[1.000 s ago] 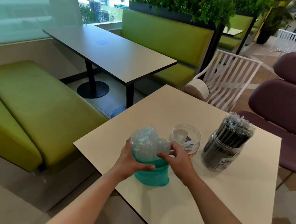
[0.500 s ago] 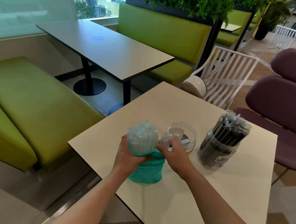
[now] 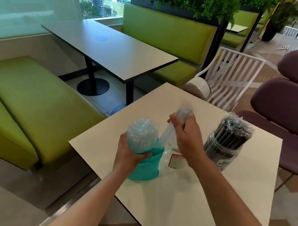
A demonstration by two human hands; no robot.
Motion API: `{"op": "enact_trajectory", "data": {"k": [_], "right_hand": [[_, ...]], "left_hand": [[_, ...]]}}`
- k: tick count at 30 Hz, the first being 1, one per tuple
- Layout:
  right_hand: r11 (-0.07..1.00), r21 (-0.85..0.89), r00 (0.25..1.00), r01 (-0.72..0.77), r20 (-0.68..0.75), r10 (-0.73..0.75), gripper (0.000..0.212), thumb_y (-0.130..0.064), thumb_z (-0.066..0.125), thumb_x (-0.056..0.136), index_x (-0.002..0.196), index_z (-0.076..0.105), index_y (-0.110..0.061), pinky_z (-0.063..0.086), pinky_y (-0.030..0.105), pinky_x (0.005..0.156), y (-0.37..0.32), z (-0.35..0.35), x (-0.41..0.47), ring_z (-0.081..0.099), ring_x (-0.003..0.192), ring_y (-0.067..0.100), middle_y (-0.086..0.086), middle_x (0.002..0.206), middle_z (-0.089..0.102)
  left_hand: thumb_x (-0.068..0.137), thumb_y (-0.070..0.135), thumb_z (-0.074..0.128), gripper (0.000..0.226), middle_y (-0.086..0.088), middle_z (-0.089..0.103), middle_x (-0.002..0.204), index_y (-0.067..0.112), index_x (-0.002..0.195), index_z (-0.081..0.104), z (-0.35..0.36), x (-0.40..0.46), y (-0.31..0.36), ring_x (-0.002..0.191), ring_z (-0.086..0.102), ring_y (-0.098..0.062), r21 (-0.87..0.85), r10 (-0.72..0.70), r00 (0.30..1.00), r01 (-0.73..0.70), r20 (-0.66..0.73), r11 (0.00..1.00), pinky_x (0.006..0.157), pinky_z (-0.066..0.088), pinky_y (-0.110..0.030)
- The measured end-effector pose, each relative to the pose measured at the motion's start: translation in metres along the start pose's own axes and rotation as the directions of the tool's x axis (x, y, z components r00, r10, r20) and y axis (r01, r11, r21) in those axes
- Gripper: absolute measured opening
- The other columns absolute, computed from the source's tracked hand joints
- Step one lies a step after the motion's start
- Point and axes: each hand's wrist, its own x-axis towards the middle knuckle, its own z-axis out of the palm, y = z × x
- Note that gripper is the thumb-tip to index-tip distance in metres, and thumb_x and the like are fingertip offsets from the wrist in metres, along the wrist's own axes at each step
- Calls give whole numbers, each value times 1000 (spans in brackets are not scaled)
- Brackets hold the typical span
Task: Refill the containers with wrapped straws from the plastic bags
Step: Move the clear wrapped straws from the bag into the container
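Straws (image 3: 142,134), clear-wrapped, stand bunched in a teal bag (image 3: 146,166) near the front left edge of the pale surface (image 3: 208,206). The left hand (image 3: 129,153) wraps its grip round the bag's middle, thumb across the front, holding it upright. Just right of the bag and touching it stands a clear jar (image 3: 174,159) with a red-and-white label, partly hidden by the right wrist. The right hand (image 3: 188,137) is raised above that jar, its grip clenched on a small bundle (image 3: 179,116) of wrapped straws that slants from the bag's mouth up past the fingers. Further right, apart from the hand, a second jar (image 3: 223,147) stands packed with black wrapped straws that stick out of its top. Beyond the surface are a white slatted chair (image 3: 230,76), purple seats (image 3: 293,105), a grey table (image 3: 110,52) and green benches (image 3: 32,97).
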Motion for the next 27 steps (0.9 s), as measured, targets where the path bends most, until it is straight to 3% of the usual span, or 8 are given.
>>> {"op": "enact_trajectory", "data": {"k": [5,8,11,16,21,27], "right_hand": [[979,162,965,126,-251,-82,31,-46,47,96,108,47,-16,50,25,77,-26,-38,12,62,88,5,-3,97,67],[977,74,913,199,-377,-158,47,-46,47,98,120,49,-5,45,13,70,-21,-48,16,55,83,3,2,102,61],[987,-65,929,149,-332,-162,46,-48,49,96,117,49,-7,47,26,78,-5,-43,17,52,91,15,8,106,55],[999,-47,972,4,-234,-15,41,-43,55,94,120,55,-11,48,34,88,42,-20,5,48,95,11,2,108,49],[935,-339,984,-106,-171,50,51,-54,56,89,120,61,-13,33,35,90,87,-6,0,38,105,21,3,114,59],[890,-425,986,-165,-66,151,66,-62,67,77,123,58,-15,41,38,89,94,4,3,38,110,24,0,122,53]], "left_hand": [[54,31,95,100,4,45,128,23,133,34,0,-1,-2,121,45,-18,-3,-2,1000,2,-19,1000,100,48,-44],[55,31,94,101,3,45,130,24,134,33,1,-3,-2,122,45,-19,-6,-21,999,21,-24,1000,101,47,-46],[55,32,94,100,5,45,130,24,134,34,3,-6,-1,123,45,-17,-10,-20,1000,20,-12,1000,102,47,-45],[55,36,94,100,7,43,129,28,134,32,5,-9,-3,122,44,-16,14,-37,999,37,-26,999,102,48,-44],[56,36,93,98,9,42,127,30,132,31,6,-11,-2,120,44,-13,28,-39,999,40,-23,999,101,49,-42],[55,38,93,101,8,42,130,30,134,31,7,-12,-3,123,44,-14,26,-45,999,45,-23,999,102,49,-43]]}}
